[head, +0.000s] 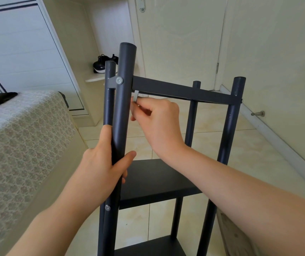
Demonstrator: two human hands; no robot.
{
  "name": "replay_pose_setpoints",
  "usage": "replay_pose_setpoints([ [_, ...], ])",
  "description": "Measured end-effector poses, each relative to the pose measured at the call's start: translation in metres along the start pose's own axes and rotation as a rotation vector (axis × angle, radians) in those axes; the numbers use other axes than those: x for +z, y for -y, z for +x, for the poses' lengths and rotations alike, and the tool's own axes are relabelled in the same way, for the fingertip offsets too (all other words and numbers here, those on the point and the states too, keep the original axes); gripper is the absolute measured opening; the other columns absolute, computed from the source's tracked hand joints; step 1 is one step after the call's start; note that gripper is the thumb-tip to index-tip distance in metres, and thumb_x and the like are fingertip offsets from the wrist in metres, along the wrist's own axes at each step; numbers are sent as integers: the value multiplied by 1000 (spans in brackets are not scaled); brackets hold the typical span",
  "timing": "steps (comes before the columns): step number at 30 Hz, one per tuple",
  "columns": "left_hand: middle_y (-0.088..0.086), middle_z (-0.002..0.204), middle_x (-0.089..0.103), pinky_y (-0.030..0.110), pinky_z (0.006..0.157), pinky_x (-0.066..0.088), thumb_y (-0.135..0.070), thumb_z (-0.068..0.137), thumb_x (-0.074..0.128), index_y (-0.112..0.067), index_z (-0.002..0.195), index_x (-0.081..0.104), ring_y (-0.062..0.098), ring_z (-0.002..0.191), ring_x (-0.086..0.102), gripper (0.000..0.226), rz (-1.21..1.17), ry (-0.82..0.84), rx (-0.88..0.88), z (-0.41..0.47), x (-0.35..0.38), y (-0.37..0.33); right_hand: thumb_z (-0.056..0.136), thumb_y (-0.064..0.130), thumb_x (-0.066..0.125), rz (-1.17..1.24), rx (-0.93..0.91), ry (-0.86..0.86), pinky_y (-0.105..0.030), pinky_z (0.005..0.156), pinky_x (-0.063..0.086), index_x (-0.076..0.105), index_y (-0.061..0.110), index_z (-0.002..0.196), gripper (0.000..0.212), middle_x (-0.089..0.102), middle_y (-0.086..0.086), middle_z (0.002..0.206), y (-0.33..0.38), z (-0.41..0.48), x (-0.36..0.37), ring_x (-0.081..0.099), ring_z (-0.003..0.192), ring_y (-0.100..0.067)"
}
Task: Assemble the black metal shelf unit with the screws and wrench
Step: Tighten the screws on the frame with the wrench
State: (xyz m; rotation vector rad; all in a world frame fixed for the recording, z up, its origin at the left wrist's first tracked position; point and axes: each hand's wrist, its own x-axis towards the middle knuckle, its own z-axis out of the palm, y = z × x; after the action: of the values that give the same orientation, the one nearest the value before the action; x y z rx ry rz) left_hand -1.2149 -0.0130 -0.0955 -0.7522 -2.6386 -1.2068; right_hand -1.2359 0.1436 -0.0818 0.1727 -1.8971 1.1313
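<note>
I am holding the black metal shelf unit [153, 182] upright on the tiled floor [249, 145], just to the right of the bed [18, 135]. My left hand [105, 163] is gripping the near-left post [124, 108], with fingers and thumb curled round it, below the silver screw [119, 80] at the top joint. My right hand [157, 122] is pinching a small grey wrench [136, 96] between thumb and fingers. The wrench's end is reaching up just under the top crossbar [212, 96], right beside that post. A second screw [107, 207] is sitting lower on the post. Far behind, black shoes [101, 65] are resting on a low ledge.
</note>
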Motion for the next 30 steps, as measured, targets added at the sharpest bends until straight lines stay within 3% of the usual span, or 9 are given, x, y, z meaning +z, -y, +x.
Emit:
replay_pose_setpoints([
  [6, -6, 68, 70, 22, 54, 56, -31, 92, 65, -42, 86, 33, 13, 53, 69, 35, -9, 7, -16, -1, -2, 1, 94, 14, 63, 28, 22, 10, -26, 63, 47, 70, 3, 65, 33, 63, -1, 56, 0, 1, 5, 57, 54, -13],
  [11, -6, 68, 70, 26, 51, 55, -33, 93, 63, -41, 89, 33, 12, 54, 69, 32, 8, 8, -10, -1, -3, 2, 95, 16, 62, 44, 87, 43, -42, 67, 48, 70, 0, 69, 31, 64, -9, 60, 4, 4, 10, 59, 61, -27],
  [17, -6, 67, 70, 29, 53, 57, -34, 92, 62, -40, 89, 33, 13, 54, 69, 30, -8, 13, -14, 1, -3, 4, 94, 13, 60, 50, 141, 83, -42, 64, 46, 62, -5, 64, 34, 60, -17, 60, 3, 5, 4, 54, 62, -31],
  [23, -5, 69, 70, 28, 57, 58, -30, 94, 63, -41, 87, 33, 14, 53, 69, 33, -25, 15, -12, 1, -3, 6, 96, 19, 58, 14, 236, 285, -42, 70, 51, 70, -7, 79, 33, 65, -22, 71, -1, -2, -6, 60, 70, -34],
  [26, -4, 68, 70, 27, 55, 57, -31, 94, 63, -40, 87, 33, 15, 53, 69, 32, -40, 16, -19, 0, -3, 5, 95, 18, 59, 7, 270, 347, -35, 74, 53, 70, -8, 79, 32, 63, -25, 71, 1, 0, -15, 60, 72, -35],
  [28, -4, 68, 70, 28, 55, 57, -32, 93, 63, -37, 88, 33, 15, 53, 69, 30, -45, 20, -22, 0, -2, 4, 92, 16, 60, 18, 301, 387, -28, 71, 53, 67, -12, 78, 32, 57, -31, 72, 6, 4, -21, 57, 72, -39],
  [30, -4, 68, 69, 27, 54, 57, -32, 94, 63, -36, 90, 33, 16, 53, 69, 30, -45, 22, -17, 0, -1, 3, 89, 14, 61, 31, 343, 429, -31, 70, 54, 60, -13, 67, 34, 52, -33, 69, 12, 8, -27, 57, 72, -42],
])
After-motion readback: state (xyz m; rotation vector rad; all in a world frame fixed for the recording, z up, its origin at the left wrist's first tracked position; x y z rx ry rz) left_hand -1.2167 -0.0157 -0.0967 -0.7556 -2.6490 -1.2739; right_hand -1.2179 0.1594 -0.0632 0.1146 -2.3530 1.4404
